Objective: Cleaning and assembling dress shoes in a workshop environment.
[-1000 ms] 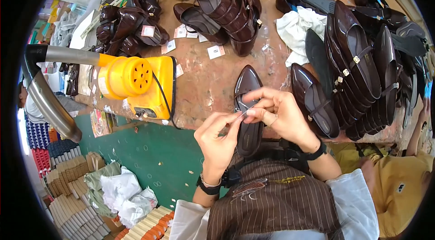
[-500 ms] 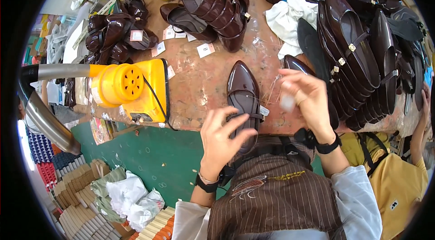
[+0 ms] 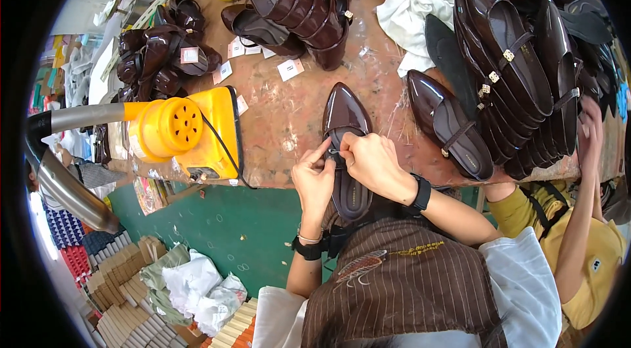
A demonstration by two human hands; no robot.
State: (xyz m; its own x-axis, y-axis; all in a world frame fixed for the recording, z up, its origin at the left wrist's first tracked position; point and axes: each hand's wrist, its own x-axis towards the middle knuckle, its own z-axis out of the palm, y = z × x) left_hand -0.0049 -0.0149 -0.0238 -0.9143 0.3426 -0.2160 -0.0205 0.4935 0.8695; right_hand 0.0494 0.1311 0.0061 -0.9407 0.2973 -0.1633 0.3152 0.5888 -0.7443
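A glossy dark brown pointed flat shoe (image 3: 346, 111) lies on the table near its front edge, toe away from me, its heel end reaching toward my apron. My left hand (image 3: 314, 177) is closed at the left side of its opening, fingertips pinching the shoe strap. From the right, my right hand (image 3: 369, 161) comes across the shoe and pinches at the same spot. Between the fingertips shows a small light-coloured bit, too small to name. A matching strapped shoe (image 3: 442, 115) lies to the right, next to a dark insole (image 3: 448, 49).
Stacked brown shoes (image 3: 506, 59) crowd the right side, beside a white cloth (image 3: 414, 19). More shoes (image 3: 289, 0) stand at the back, with paper tags (image 3: 290, 69) near them. A yellow blower machine (image 3: 197, 134) with a metal pipe sits at left. A co-worker's hand (image 3: 589, 131) is at far right.
My right hand has moved left to the shoe and closed at its strap. My left hand's spread fingers have drawn together there. The shoe on the right is now uncovered.
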